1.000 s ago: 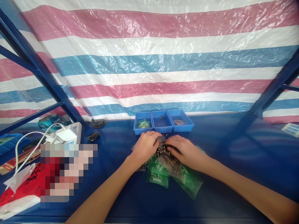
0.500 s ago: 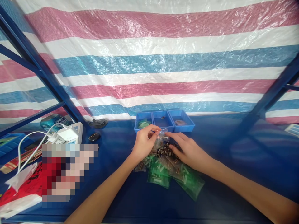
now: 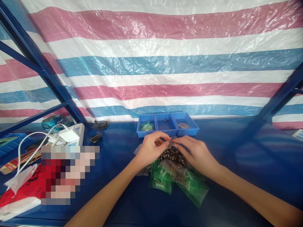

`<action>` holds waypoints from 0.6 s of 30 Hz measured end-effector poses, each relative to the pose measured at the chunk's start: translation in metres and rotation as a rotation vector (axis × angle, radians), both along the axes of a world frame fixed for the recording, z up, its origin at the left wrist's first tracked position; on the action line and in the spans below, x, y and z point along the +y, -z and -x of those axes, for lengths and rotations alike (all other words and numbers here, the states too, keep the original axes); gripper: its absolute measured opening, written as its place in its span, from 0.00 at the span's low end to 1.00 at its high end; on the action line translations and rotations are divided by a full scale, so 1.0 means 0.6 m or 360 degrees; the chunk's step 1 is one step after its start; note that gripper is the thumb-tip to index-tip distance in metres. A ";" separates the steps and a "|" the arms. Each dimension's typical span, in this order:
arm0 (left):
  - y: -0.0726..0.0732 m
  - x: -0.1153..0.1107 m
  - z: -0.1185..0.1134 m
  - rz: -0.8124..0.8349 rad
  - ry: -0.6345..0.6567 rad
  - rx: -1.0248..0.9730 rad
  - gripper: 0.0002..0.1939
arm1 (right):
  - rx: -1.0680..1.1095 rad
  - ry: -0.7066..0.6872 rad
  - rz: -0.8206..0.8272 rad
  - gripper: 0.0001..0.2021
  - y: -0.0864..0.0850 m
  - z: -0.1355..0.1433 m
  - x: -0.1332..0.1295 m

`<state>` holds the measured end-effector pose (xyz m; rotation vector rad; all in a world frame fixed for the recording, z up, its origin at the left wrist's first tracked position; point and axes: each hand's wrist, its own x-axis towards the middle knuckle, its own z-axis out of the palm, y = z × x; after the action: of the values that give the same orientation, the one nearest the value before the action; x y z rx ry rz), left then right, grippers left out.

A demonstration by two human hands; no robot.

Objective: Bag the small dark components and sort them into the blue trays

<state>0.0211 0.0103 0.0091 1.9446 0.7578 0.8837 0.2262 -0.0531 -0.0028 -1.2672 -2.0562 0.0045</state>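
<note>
In the head view, the left hand [image 3: 152,148] and right hand [image 3: 197,152] nearly meet, fingertips pinching what looks like a small clear bag [image 3: 173,143], mostly hidden by the fingers. Gripping it from both sides likely keeps the thin plastic taut and steady. It is held just above a heap of small dark parts [image 3: 172,155], where anything loose would probably land among them. Green bags [image 3: 163,182] lie on the surface [image 3: 132,201] at the near side, within easy reach. Beyond the hands, three blue trays [image 3: 167,126] stand side by side, their walls presumably keeping contents apart.
</note>
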 end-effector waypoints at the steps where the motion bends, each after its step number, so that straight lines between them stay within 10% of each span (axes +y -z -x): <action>1: -0.001 -0.001 0.000 -0.0072 -0.0004 0.0019 0.07 | 0.0011 0.0008 0.0003 0.11 -0.001 0.000 -0.001; 10: -0.014 -0.011 0.004 -0.0424 -0.0059 0.0054 0.12 | 0.0168 0.0098 0.0003 0.11 -0.025 0.005 -0.007; 18: -0.004 -0.009 0.000 -0.0395 0.0003 0.0202 0.12 | 0.0673 -0.0035 0.0703 0.16 -0.031 0.006 -0.006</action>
<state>0.0210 0.0049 0.0118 2.2370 0.7475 0.8939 0.2228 -0.0565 0.0161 -1.3573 -1.7469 0.7102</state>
